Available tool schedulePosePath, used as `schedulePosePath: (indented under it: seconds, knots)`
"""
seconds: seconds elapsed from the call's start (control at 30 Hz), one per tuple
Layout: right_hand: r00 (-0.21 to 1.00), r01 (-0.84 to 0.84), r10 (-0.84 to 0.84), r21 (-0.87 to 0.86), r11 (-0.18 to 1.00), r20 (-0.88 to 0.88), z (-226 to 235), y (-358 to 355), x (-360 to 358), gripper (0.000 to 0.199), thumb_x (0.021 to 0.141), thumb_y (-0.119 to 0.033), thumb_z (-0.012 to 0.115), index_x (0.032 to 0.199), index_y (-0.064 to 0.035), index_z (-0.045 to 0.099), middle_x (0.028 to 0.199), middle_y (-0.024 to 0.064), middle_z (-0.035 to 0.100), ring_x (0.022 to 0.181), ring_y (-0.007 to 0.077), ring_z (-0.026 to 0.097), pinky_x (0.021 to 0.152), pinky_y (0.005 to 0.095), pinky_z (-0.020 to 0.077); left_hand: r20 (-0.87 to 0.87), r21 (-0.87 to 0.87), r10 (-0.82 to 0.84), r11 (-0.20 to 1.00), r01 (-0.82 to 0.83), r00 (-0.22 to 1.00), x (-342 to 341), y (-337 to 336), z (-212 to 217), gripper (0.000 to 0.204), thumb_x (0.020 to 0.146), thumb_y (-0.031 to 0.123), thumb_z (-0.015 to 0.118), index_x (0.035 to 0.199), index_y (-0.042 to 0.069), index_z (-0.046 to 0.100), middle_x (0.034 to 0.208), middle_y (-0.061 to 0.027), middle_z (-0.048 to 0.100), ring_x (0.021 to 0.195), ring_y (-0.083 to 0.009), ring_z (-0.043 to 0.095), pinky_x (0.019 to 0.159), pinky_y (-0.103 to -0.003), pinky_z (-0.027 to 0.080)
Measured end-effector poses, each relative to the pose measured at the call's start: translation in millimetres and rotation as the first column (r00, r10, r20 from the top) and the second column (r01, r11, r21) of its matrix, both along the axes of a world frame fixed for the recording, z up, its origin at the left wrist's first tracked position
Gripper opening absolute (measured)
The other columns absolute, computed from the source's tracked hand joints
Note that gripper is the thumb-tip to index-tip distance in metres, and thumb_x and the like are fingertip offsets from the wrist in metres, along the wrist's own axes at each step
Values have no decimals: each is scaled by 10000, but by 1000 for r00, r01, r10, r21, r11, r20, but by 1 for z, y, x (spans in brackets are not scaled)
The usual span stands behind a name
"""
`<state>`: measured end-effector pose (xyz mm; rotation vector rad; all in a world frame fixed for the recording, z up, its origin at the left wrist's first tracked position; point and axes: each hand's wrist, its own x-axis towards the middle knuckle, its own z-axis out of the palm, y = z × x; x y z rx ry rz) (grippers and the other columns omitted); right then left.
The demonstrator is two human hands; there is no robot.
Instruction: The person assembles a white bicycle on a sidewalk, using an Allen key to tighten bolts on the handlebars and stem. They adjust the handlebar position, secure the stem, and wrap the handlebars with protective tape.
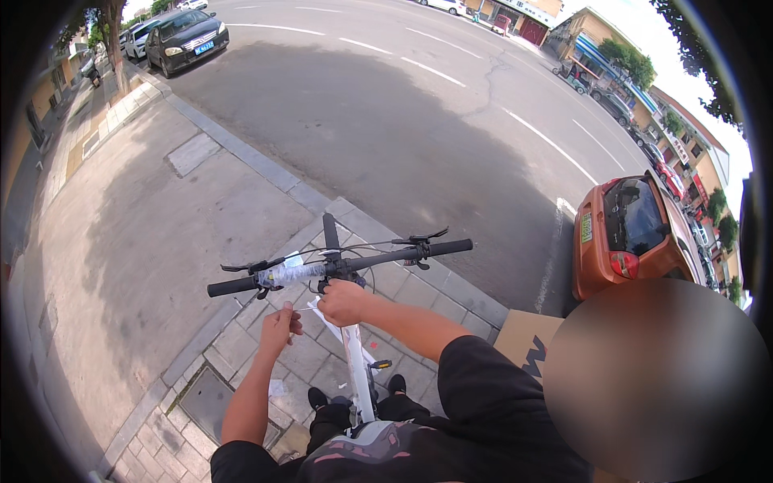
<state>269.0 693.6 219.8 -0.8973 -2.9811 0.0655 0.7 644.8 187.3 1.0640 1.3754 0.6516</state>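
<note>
Two hands are working at the front of a white bicycle frame [355, 366], which is standing on the paved sidewalk [153, 241] between the person's legs. Nearest, a dark saddle [378, 439] is showing at the lower edge, with black shoes on the paving stones either side of the frame. The left hand [279, 326] is closing its fingers [283, 315] around one end of a thin white strip [307, 307], possibly a cable tie, though it is too small to tell. The right hand [341, 302] is curling into a loose fist just below the stem, pinching the other end of that strip. Just beyond both hands, the black handlebar [338, 267] is running left to right, its left half wrapped in clear plastic film [290, 274], with brake levers and cables sticking out ahead. A brown cardboard box [527, 338] is lying to the right, near the curb. Farther out, an orange car [632, 233] is sitting parked at the roadside, and a dark car [187, 39] is waiting well away up the asphalt street [386, 113].
</note>
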Motion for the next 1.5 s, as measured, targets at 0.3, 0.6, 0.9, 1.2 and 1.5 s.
schedulePosePath:
  seconds: [0.3,0.6,0.9,1.2,1.5]
  knots:
    - [999,-4,6,45,999,-48,1,-2,0,224,911,-328,692,830,-124,738,800,79,769,852,307,730,906,453,526,65,284,-180,946,155,981,-10,9,-17,157,1112,143,650,1170,45,760,1001,-63,772,959,-243,805,699,-370,589]
    - [999,-14,16,48,999,-44,-5,1,3,220,912,-323,689,816,-132,740,786,71,766,854,297,726,886,446,522,-197,396,-37,911,115,980,0,4,-15,372,1043,259,742,1320,13,726,1161,-145,809,1015,-272,814,733,-381,612]
    - [1000,-7,8,43,999,-20,1,0,0,218,910,-313,696,812,-125,747,799,66,768,855,281,721,884,432,517,365,-299,140,954,-27,920,3,15,-5,285,1125,312,680,1180,34,701,984,-54,750,852,-208,797,540,-306,469]
    - [999,-1,4,67,998,-51,5,-1,1,211,911,-292,708,816,-104,720,796,75,750,836,282,707,872,435,518,-75,556,-8,830,49,997,9,4,-25,138,1115,141,682,1215,68,742,1065,-103,794,932,-230,815,663,-341,588]
    - [998,-17,22,75,997,-61,0,0,5,236,918,-328,702,798,-125,717,772,63,750,842,292,700,878,444,514,-19,184,45,982,-41,999,3,-3,-2,451,1126,420,664,1174,-19,756,971,-114,786,926,-244,813,661,-352,573]
